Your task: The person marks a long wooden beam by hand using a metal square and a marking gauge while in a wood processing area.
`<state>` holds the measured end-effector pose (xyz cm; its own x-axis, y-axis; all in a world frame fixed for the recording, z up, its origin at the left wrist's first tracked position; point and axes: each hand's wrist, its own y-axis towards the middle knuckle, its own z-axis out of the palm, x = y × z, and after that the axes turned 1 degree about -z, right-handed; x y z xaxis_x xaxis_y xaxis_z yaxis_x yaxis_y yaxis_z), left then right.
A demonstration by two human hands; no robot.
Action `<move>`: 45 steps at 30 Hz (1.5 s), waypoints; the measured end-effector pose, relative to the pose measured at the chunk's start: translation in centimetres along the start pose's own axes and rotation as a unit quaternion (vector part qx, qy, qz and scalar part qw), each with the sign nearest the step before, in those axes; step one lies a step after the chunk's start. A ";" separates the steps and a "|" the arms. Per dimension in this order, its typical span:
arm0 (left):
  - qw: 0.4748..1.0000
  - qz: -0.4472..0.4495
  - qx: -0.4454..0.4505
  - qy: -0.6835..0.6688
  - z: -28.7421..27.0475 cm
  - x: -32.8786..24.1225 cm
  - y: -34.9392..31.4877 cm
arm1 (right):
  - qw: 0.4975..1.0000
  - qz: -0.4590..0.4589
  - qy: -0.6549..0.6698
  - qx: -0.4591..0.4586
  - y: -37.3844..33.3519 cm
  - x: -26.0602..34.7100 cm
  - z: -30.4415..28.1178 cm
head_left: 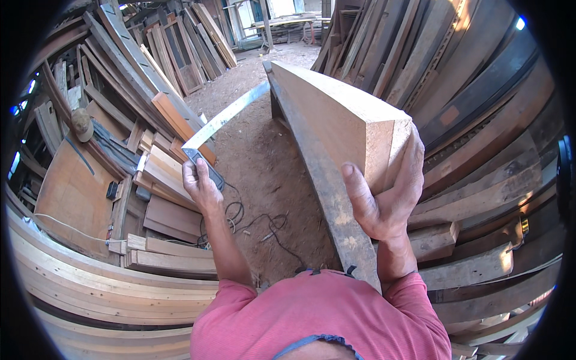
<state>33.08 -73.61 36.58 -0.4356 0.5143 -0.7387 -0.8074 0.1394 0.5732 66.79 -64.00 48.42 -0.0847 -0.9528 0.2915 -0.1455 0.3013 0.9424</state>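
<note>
My left hand (204,189) is closed round the dark stock of a try square (228,117). The square's long pale metal blade points away from me toward the far end of a thick timber beam (336,102). My right hand (387,201) grips the near end of this beam, its thumb on the left face and its fingers along the right side. The beam lies lengthwise away from me on a narrow, worn bench plank (327,198). My right fingertips are partly hidden behind the wood.
Stacked light boards (108,282) curve along the near left, below a flat wooden panel (75,192). A black cable (273,231) snakes over the dirt floor (258,162). Dark planks (474,120) lean and lie along the right. More timber (180,51) leans at the far left.
</note>
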 end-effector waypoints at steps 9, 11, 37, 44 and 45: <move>0.994 -0.054 0.054 -0.077 6.0 -1.0 -1.5 | 1.000 -0.015 0.007 0.006 -0.8 0.8 0.7; 0.990 -0.073 0.119 -0.023 9.3 -2.6 -2.7 | 1.000 0.007 0.013 0.025 -2.5 1.0 0.9; 0.966 -0.118 0.221 -0.056 13.6 -0.2 -7.7 | 0.997 0.016 0.039 0.070 -9.2 1.2 2.1; 0.979 -0.086 0.174 -0.059 15.0 3.8 -6.5 | 0.994 0.011 0.053 0.091 -9.8 0.7 2.6; 0.980 -0.083 0.173 -0.062 15.5 5.5 -5.4 | 0.995 0.007 0.052 0.090 -9.7 0.8 2.5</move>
<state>41.24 -58.41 34.91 -0.2416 0.5560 -0.7953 -0.6705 0.4968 0.5510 65.68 -67.55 39.11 0.0137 -0.9442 0.3291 -0.3198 0.3077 0.8961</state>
